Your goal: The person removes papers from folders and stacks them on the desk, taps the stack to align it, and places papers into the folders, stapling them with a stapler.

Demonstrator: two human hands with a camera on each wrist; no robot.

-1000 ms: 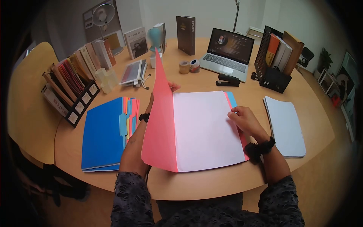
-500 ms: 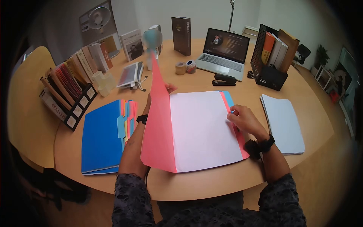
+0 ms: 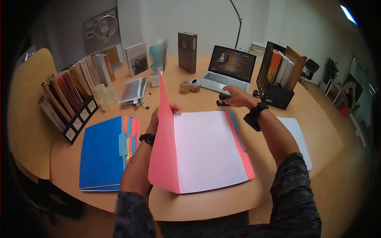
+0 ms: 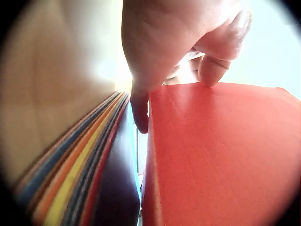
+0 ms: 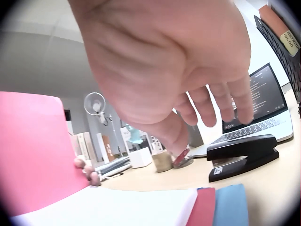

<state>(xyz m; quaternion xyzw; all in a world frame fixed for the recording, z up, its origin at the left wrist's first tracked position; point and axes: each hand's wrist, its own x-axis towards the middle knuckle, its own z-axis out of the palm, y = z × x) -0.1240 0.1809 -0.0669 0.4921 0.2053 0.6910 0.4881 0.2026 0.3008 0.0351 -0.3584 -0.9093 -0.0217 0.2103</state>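
A pink file folder point(image 3: 163, 158) lies opened in front of me, its left cover raised nearly upright. White paper point(image 3: 210, 152) rests inside it, and a blue edge point(image 3: 237, 129) sticks out at the right. My left hand point(image 4: 183, 47) grips the raised cover near its far edge, thumb and fingers on opposite sides. Beyond the folder, my right hand point(image 3: 237, 97) hovers over a black stapler point(image 5: 242, 157) with its fingers extended. The right wrist view shows a gap between those fingers and the stapler; in the head view the hand partly hides it.
Blue folders with coloured tabs point(image 3: 101, 154) lie left, a white paper stack point(image 3: 298, 139) right. Behind are tape rolls point(image 3: 185, 87), a laptop point(image 3: 226, 81) and a black file holder point(image 3: 278, 95). A file rack point(image 3: 81, 121) and zip pouches point(image 3: 134, 92) stand at the left.
My right hand has left the folder's right edge and moved forward to above the stapler, its fingers now extended. The left hand still holds the raised cover. The head view has tilted up slightly.
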